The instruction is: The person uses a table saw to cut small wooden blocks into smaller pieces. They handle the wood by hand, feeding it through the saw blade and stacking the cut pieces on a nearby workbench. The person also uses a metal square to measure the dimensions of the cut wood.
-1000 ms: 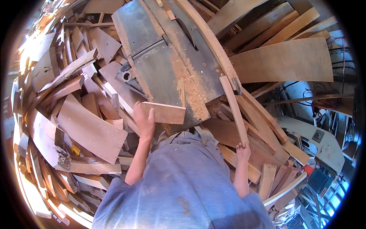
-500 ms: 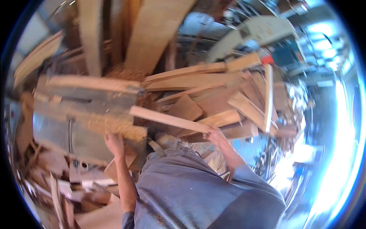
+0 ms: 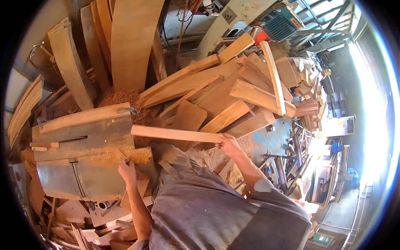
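My right hand (image 3: 229,146) is closed round one end of a narrow, planed wooden strip (image 3: 177,133). The strip lies almost level across the front of my body, and its free end reaches the right edge of the metal machine table (image 3: 104,143). Over the near right part of that table, beside a sawdust-covered board (image 3: 139,156), is my left hand (image 3: 127,170). Its fingers are bent together, with a thin, pale sliver-like shape at their tips that is too small to name.
A wooden fence bar (image 3: 83,118) runs along the table's far side. Beyond it lean tall curved planks (image 3: 133,46). Boards and offcuts (image 3: 233,98) are heaped to the right, before a machine with a green motor (image 3: 283,23). More scraps (image 3: 112,231) lie below the table.
My view has turned, so the table and wood heap sit further left. The strip is now closer to level. My left hand has drawn slightly back from the board's edge.
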Motion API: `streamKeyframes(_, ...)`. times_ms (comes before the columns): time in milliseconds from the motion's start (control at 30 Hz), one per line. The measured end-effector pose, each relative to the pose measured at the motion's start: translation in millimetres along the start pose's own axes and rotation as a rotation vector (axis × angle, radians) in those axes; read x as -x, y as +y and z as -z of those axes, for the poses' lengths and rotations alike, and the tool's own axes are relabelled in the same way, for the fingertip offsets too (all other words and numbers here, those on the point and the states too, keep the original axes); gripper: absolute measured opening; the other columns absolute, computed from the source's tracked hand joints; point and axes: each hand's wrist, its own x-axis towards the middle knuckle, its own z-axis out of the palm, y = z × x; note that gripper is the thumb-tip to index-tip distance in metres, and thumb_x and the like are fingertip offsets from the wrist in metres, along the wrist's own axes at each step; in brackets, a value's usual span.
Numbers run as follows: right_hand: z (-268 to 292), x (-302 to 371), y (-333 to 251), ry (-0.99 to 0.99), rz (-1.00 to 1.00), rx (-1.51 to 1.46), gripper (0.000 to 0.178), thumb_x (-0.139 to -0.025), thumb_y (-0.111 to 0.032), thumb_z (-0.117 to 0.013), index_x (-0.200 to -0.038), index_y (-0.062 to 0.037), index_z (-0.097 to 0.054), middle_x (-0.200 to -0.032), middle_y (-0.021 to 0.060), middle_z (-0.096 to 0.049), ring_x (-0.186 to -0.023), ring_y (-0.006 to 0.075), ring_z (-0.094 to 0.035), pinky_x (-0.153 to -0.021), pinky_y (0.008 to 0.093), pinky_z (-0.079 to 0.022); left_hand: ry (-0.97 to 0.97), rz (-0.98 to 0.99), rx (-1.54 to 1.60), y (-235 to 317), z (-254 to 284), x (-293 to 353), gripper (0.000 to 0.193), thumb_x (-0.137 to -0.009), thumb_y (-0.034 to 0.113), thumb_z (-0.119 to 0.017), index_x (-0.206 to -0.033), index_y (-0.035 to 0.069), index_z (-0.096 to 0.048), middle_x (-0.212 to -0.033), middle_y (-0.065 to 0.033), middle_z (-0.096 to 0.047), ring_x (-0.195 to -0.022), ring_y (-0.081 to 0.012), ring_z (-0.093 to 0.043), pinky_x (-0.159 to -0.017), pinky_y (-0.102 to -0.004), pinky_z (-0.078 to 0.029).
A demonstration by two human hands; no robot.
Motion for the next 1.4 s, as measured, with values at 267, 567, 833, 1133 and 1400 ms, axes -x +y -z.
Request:
streamKeyframes(267,116.4,39.3,-91.4,0.421,0.552,-0.521,0.027,-0.099,-0.026,-0.069,-0.113,-0.003,-0.065,-0.085,0.008,-0.067,-0.074,0.0192,-0.065,-0.073,0.0324,-0.058,-0.097,-0.205,-0.085,10.7,4.4,42.6,0.035,-0.084,0.014,-0.075,-0.113,-0.002,-0.064,-0.11,-0.0243,-0.068,-0.104,-0.0417,-0.063,-0.091,-0.0475,-0.049)
streamKeyframes(567,257.0,8.1,-261.7,0.708,0.714,-0.516,0.041,-0.097,-0.037,-0.072,-0.115,-0.0014,-0.061,-0.103,0.0084,-0.062,-0.091,0.0197,-0.067,-0.076,0.0335,-0.063,-0.131,-0.229,-0.384,-15.4,24.5,108.2,0.093,-0.066,0.03,-0.092,-0.139,-0.004,-0.046,-0.15,-0.0324,-0.04,-0.139,-0.0504,-0.038,-0.114,-0.0581,-0.034)
streamKeyframes(833,312.0,-42.5,-316.3,1.032,0.491,-0.152,0.034,-0.097,-0.027,-0.072,-0.113,0.002,-0.063,-0.103,0.0139,-0.067,-0.082,0.0248,-0.068,-0.067,0.0386,-0.057,-0.141,-0.262,-0.565,-23.6,39.7,124.5,0.093,-0.062,0.03,-0.092,-0.137,0.0,-0.045,-0.148,-0.0296,-0.04,-0.139,-0.0478,-0.038,-0.116,-0.0571,-0.031)
streamKeyframes(1133,326.6,-49.4,-319.3,1.167,0.286,0.111,0.035,-0.094,-0.025,-0.072,-0.114,0.0021,-0.066,-0.097,0.0163,-0.067,-0.075,0.0287,-0.065,-0.069,0.0448,-0.055,-0.082,-0.291,-0.64,-41.1,30.5,125.3,0.08,-0.066,0.019,-0.085,-0.135,0.001,-0.049,-0.146,-0.0259,-0.045,-0.136,-0.0444,-0.042,-0.117,-0.0558,-0.032)
streamKeyframes(1400,213.6,-42.3,-333.2,1.449,0.536,1.604,0.048,-0.094,-0.038,-0.062,-0.132,-0.01,-0.065,-0.131,0.0224,-0.061,-0.122,0.0377,-0.059,-0.099,0.0516,-0.05,-0.093,-0.266,-0.659,-36.6,31.1,128.1,0.079,-0.067,0.02,-0.085,-0.135,0.002,-0.049,-0.149,-0.0263,-0.043,-0.138,-0.0443,-0.041,-0.118,-0.0556,-0.031)
